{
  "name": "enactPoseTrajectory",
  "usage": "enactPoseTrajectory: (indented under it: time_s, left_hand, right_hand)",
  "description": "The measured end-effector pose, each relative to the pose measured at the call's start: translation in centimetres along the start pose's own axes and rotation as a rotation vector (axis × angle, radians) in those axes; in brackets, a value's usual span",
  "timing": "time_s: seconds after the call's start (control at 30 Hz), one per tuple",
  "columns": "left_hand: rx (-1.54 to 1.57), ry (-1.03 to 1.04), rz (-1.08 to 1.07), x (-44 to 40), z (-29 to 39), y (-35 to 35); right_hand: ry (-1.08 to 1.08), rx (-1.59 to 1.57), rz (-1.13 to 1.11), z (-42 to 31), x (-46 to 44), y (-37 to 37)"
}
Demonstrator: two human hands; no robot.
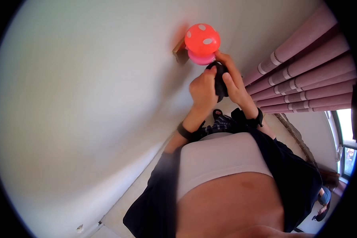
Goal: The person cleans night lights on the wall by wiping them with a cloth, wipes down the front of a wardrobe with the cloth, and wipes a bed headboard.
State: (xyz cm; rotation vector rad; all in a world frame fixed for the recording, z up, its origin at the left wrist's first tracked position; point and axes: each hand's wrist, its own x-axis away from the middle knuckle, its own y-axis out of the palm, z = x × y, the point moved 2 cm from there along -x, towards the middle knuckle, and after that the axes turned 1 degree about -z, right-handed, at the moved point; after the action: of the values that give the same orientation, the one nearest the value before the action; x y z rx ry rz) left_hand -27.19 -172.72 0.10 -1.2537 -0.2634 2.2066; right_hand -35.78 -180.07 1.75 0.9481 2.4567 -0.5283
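Note:
A mushroom-shaped object has a red-orange cap (203, 39) with white spots and a pink lower part (202, 58). It is beside the wall at the top. Just below it is a dark, soft-looking black item (221, 81), its exact kind unclear. My left hand (203, 89) is closed on the left side of this item, thumb near its top. On the other side my right hand (235, 85) has its thumb against the black item, while its index finger reaches up to the edge of the pink part. The right hand's other fingers are mostly hidden. Black bands circle both wrists.
A small wooden block (181, 51) is on the pale wall (87, 87) behind the mushroom shape. Pink curtains (301, 79) hang close on the right, with a window (348, 146) beyond. Another person (324, 198) is at the lower right edge.

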Motion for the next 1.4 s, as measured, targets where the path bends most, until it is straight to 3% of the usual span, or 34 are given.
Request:
enactPoseTrajectory:
  time_s: [0.13,0.23,0.33,0.4,0.47,0.57,0.67,0.8,0.93,1.0,1.1,1.13,1.23,1.33,1.4]
  left_hand:
    - [0.299,-0.154,0.125,0.9,-2.7,0.4]
    - [0.578,-0.343,0.081,1.0,-4.2,1.5]
    - [0.801,-0.22,0.281,0.0,-1.6,1.7]
    - [0.798,-0.15,0.386,-0.1,-0.6,1.9]
    - [0.666,-0.207,0.342,0.5,-1.6,1.7]
    - [0.575,-0.479,0.319,0.2,-2.0,0.7]
    - [0.656,-0.554,0.334,0.5,-4.2,0.7]
    - [0.652,-0.423,0.165,0.9,-1.9,0.1]
    - [0.472,-0.391,-0.112,1.0,-0.5,-1.0]
    - [0.555,-0.385,-0.248,1.1,-0.2,-1.4]
    - [0.33,0.241,-0.09,-1.2,2.8,-2.5]
    - [0.231,0.278,-0.074,-0.8,2.2,-3.1]
    - [0.093,0.042,0.242,-3.6,1.6,-3.8]
    - [0.154,-0.175,0.184,-5.5,0.8,-2.3]
    - [0.209,-0.208,0.201,-5.7,0.1,-1.7]
  right_hand:
    - [0.017,-0.023,-0.005,-0.4,0.0,0.2]
    - [0.044,-0.046,-0.001,-0.1,0.0,0.0]
    - [0.058,-0.059,-0.008,0.2,0.0,-0.1]
    - [0.073,-0.04,-0.017,0.1,0.0,-0.4]
    - [0.095,-0.011,-0.018,-0.4,-0.3,-0.3]
    - [0.076,0.009,-0.009,-0.1,-0.5,-0.1]
    - [0.074,0.081,-0.055,-0.3,-0.7,0.5]
    - [0.172,-0.28,0.076,1.7,1.4,1.1]
    - [0.287,-0.148,-0.126,2.6,2.3,-1.0]
    - [0.164,-0.121,-0.016,2.0,1.8,-2.3]
    - [0.034,-0.099,0.249,-1.0,-0.6,-4.6]
    - [-0.003,-0.111,0.364,-1.7,-1.5,-5.2]
    - [-0.277,0.148,0.285,-6.3,-6.9,-7.7]
    - [-0.546,0.473,0.061,-8.8,-11.1,-5.0]
    - [-0.66,0.607,-0.036,-9.2,-11.6,-3.9]
